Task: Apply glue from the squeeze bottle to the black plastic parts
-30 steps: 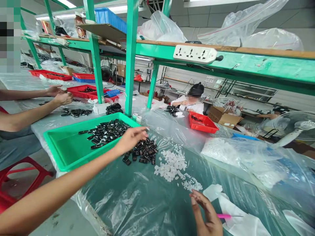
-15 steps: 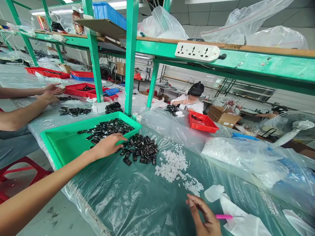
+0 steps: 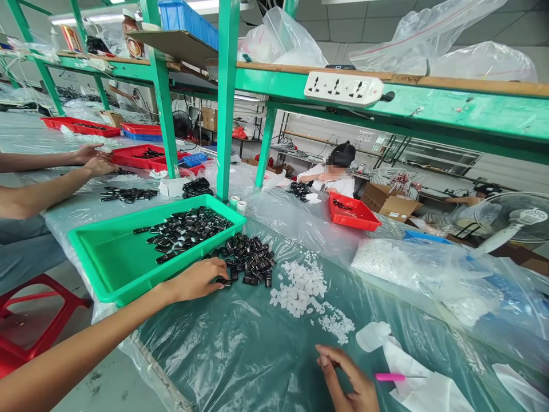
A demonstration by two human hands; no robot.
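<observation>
My left hand [image 3: 198,280] reaches to the near left edge of a pile of small black rectangular plastic pieces [image 3: 253,257]. Its fingertips are closed on one black piece [image 3: 223,281] lying there. Beside that arm stands a green tray [image 3: 115,252] holding many similar pieces. In the foreground my right hand [image 3: 349,380] is curled, thumb and index fingertips almost together; whether something tiny is between them cannot be seen. Small white translucent pieces [image 3: 298,289] lie between the hands. To the right, a pink-handled tool with a thin metal shaft [image 3: 390,377] rests by a white sheet [image 3: 424,383].
A plastic bag of white pieces [image 3: 394,269] lies at the right. Green shelf posts [image 3: 227,103] rise behind the tray. A co-worker's hands [image 3: 100,160] are at the left, and another person [image 3: 338,169] sits across near a red tray [image 3: 354,214].
My left hand has come down from above the tray's edge to the black pile's near edge. My right hand has shifted slightly left and down. The co-worker's near hand at left has moved right.
</observation>
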